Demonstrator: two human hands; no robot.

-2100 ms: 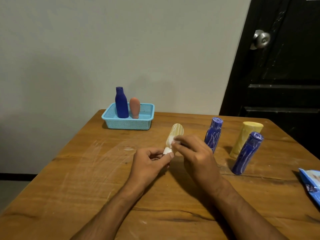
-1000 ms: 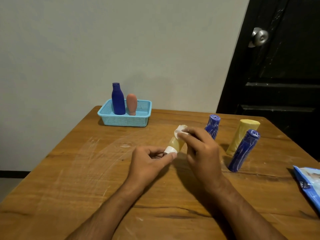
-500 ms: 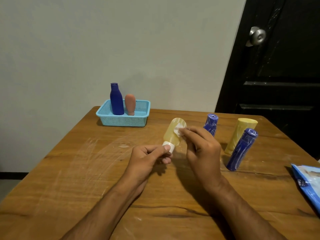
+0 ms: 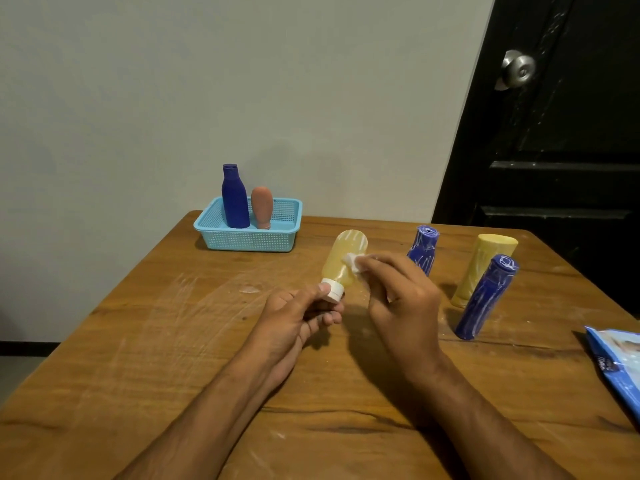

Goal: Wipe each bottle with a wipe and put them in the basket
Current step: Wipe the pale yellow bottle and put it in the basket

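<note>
My left hand (image 4: pixel 298 311) pinches the white cap of a small yellow bottle (image 4: pixel 341 259), which tilts up and away over the table. My right hand (image 4: pixel 398 299) pinches a white wipe (image 4: pixel 353 262) against the bottle's right side. A light blue basket (image 4: pixel 247 233) stands at the far left of the table with a dark blue bottle (image 4: pixel 234 197) and a pinkish bottle (image 4: pixel 262 207) upright in it. Two blue bottles (image 4: pixel 423 249) (image 4: pixel 486 297) streaked white and a larger yellow bottle (image 4: pixel 485 268) stand to the right.
The wooden table (image 4: pixel 173 341) shows white smears. A blue wipe packet (image 4: pixel 620 365) lies at its right edge. A grey wall is behind the table, and a black door with a metal knob (image 4: pixel 517 69) is at the right.
The yellow bottle has been turned and tipped further up in my left hand. My right hand with the wipe has slid from near the cap up along the bottle's body.
</note>
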